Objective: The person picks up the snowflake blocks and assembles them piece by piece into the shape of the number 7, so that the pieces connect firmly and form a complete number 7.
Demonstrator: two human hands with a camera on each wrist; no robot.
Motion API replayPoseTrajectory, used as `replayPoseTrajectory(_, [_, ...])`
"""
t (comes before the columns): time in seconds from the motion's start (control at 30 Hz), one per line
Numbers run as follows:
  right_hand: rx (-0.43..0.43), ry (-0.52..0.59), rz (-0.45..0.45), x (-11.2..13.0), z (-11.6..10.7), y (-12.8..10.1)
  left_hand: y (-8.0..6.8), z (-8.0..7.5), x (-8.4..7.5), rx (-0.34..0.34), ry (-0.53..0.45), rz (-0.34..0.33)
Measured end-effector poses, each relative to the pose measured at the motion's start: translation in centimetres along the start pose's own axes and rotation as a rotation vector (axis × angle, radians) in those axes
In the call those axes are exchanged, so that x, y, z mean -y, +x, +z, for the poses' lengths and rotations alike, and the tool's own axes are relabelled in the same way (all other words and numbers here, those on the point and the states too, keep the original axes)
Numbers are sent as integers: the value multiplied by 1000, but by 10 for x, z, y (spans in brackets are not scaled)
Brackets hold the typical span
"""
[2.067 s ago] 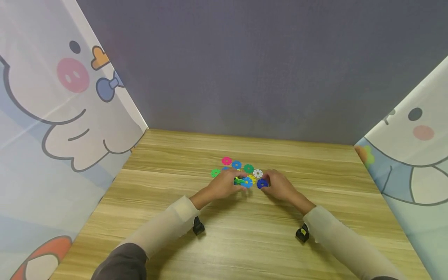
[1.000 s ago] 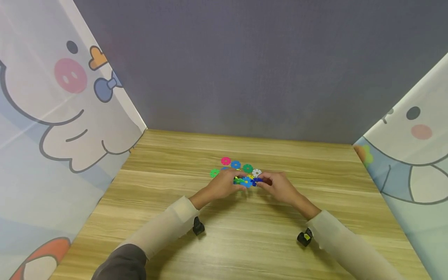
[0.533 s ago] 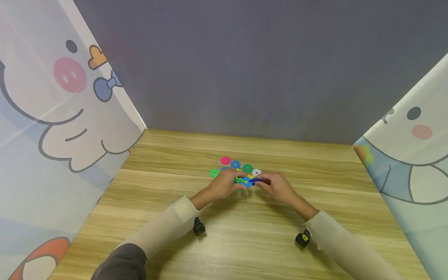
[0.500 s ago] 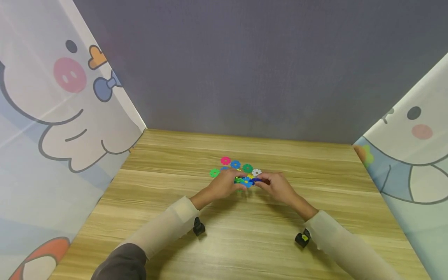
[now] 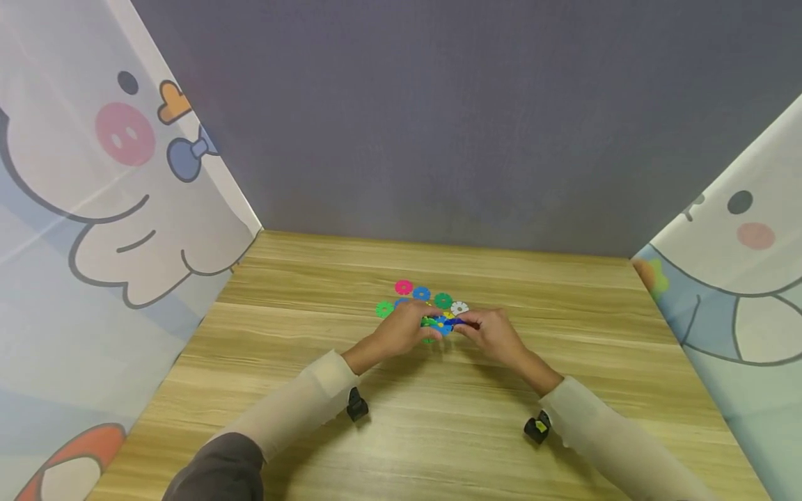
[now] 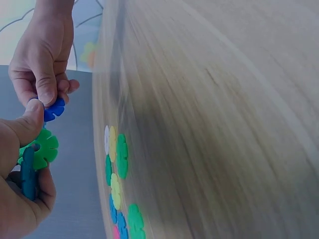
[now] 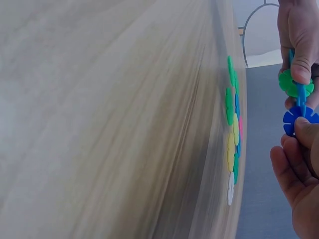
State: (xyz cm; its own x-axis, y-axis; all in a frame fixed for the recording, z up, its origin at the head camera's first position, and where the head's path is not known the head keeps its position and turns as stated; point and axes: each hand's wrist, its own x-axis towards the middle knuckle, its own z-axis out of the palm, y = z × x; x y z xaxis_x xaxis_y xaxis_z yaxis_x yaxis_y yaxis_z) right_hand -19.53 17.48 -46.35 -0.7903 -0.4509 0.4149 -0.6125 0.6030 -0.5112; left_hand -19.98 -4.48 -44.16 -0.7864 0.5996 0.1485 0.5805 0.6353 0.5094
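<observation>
Loose discs lie flat near table center, toward back edge, just behind both hands. Bare wood btwn discs & back edge, also L/R of hands out to side edges. Front half open except forearms. Curtains wall off L & R edges; gray wall closes the back.

We find no words, numbers, labels or brand marks that can be read in any of the three views. The side curtains carry only cartoon drawings, and the plastic discs, the table and the grey back wall bear no lettering that we can make out.
</observation>
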Motion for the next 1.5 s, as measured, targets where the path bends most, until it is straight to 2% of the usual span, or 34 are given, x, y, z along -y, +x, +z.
replayPoseTrajectory(0.1, [8,-11,-23,-1,4,0,-1,1,3,17,-6,-18])
replayPoseTrajectory(0.23, [69,-7,-24,0,5,4,-4,-2,8,48,-30,-52])
replayPoseTrajectory(0.43, [208,24,40,-2,0,10,-8,-6,13,35,-33,-50])
replayPoseTrajectory(0.57, [289,-29,80,-9,-3,12,-10,-6,16,16,-27,-62])
replayPoseTrajectory(0.7, [297,-88,123,-15,-1,15,-11,-7,18,-13,-29,-65])
replayPoseTrajectory(0.83, [296,-107,149,-18,4,16,-11,-6,19,-1,-27,-72])
replayPoseTrajectory(1.07, [311,-186,133,-20,15,22,-11,-4,18,7,-27,-74])
replayPoseTrajectory(1.33, [338,-128,187,-23,22,27,-12,-5,18,18,-22,-66])
replayPoseTrajectory(1.5, [323,-144,160,-25,24,29,-12,-6,17,18,-16,-65])
